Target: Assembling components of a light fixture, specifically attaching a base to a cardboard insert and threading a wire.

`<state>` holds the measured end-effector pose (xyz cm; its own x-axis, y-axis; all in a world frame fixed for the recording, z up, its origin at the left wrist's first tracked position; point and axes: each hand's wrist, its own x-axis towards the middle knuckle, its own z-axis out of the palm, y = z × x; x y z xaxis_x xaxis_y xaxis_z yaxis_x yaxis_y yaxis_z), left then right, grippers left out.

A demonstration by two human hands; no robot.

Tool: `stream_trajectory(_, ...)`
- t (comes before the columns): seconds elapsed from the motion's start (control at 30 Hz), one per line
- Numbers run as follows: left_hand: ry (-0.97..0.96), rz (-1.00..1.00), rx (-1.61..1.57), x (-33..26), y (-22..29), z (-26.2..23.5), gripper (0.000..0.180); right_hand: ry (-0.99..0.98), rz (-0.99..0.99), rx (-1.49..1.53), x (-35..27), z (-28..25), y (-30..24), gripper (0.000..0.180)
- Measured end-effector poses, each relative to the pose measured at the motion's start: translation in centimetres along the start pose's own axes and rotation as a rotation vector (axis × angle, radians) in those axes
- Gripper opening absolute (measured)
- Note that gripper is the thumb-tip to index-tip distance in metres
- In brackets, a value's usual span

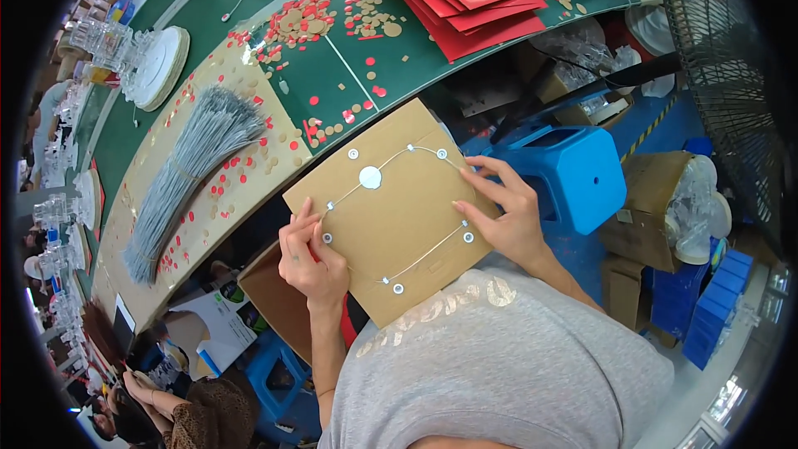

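A square brown cardboard panel (407, 208) is tilted in front of my body, its lower edge against my grey shirt. Thin white cords run across it through small clips, with several round white buttons and a larger white disc (370, 177) on its face. At the panel's left edge, my left hand (312, 258) is closed, its thumb and fingers close to a cord end and a button. My right hand (509, 214) grips the opposite edge, with thumb and fingertips on the front. Whatever lies behind the panel is hidden.
Ahead curves a green worktable (349, 91) strewn with red and brown paper dots. On it lie a bundle of grey wire ties (191, 170) and stacked red sheets (461, 0). To the right stand a blue stool (573, 175), a box (648, 212) and a fan (723, 58). A person (195, 411) sits lower left.
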<state>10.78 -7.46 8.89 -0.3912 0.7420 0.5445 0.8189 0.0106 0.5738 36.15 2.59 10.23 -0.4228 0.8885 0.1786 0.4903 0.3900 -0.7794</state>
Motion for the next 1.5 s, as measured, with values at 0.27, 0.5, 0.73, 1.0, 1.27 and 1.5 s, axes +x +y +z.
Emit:
stream_trajectory(0.27, 0.078, -0.033, -0.321, -1.0, -1.0, -0.2, 0.014, -0.067, -0.042, 0.0, -0.4, 0.3, -0.2, 0.049)
stream_trajectory(0.5, -0.054, -0.192, -0.351, 0.6, -0.5, 0.1, 0.027, -0.009, -0.084, 0.081, -0.8, 0.2, 0.9, 0.048)
stream_trajectory(0.73, 0.006, -0.233, -0.579, 0.0, -0.9, 1.0, 0.033, -0.078, -0.111, 0.117, -0.3, 0.3, 1.2, 0.048)
stream_trajectory(1.0, 0.047, 0.047, -0.408, 0.2, -0.6, 1.0, 0.028, -0.212, -0.194, -0.035, 0.0, -0.1, 1.2, 0.063)
stream_trajectory(1.27, 0.014, 0.495, 0.0, 1.3, 0.4, -1.5, 0.016, -0.537, -0.898, -0.106, 11.8, 3.0, -2.7, 0.083)
stream_trajectory(1.5, 0.046, -0.401, 0.001, -3.7, 4.5, -2.9, 0.058, -0.584, -0.869, -0.276, 11.4, 8.0, -1.6, 0.075)
